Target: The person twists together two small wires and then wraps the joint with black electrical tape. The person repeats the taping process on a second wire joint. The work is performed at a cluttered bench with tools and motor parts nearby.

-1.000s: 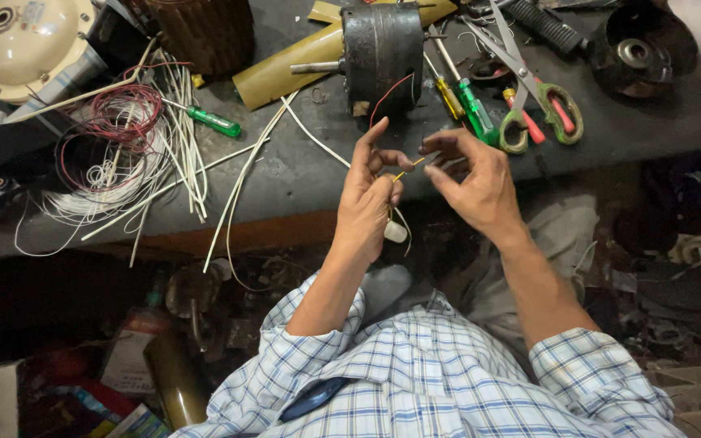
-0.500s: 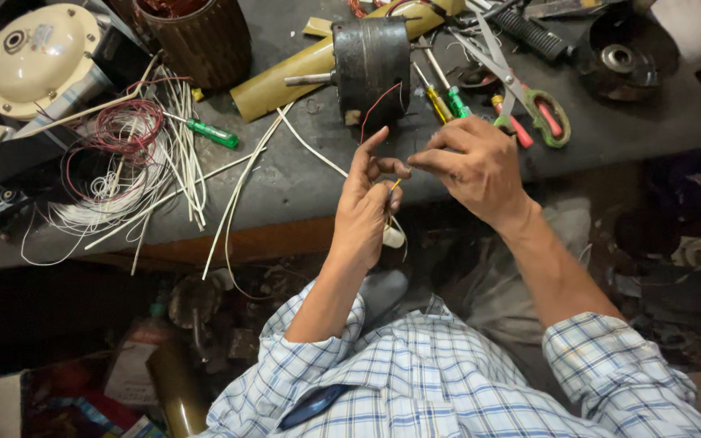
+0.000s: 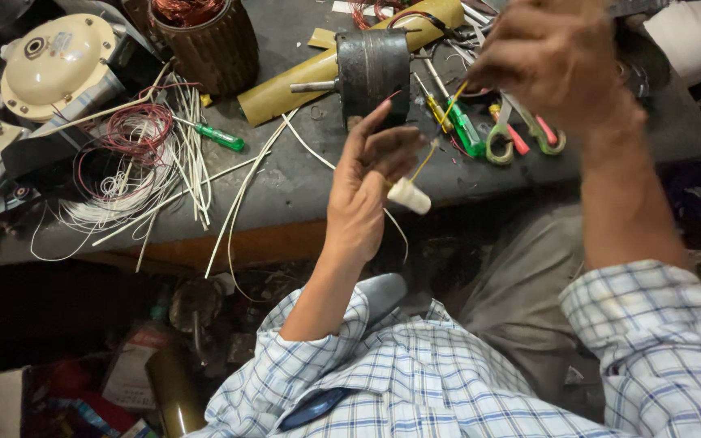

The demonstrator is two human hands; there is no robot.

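Thin yellow wire (image 3: 440, 130) between hands, seemingly.

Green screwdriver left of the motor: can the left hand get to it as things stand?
Probably yes. The green screwdriver lies exposed on the workbench, nothing over it, but the left hand is pinching a yellow wire, so it isn't free.

We wore a checked shirt, white crossed with blue and darker lines. Its sleeves were pushed up, leaving our forearms bare from near the elbow. Our left hand (image 3: 364, 186) and right hand (image 3: 549, 61) were bare too, with no gloves, rings or watch that we could see. A dark blue object (its kind was unclear) stuck out at the chest. Grey trousers covered our legs.
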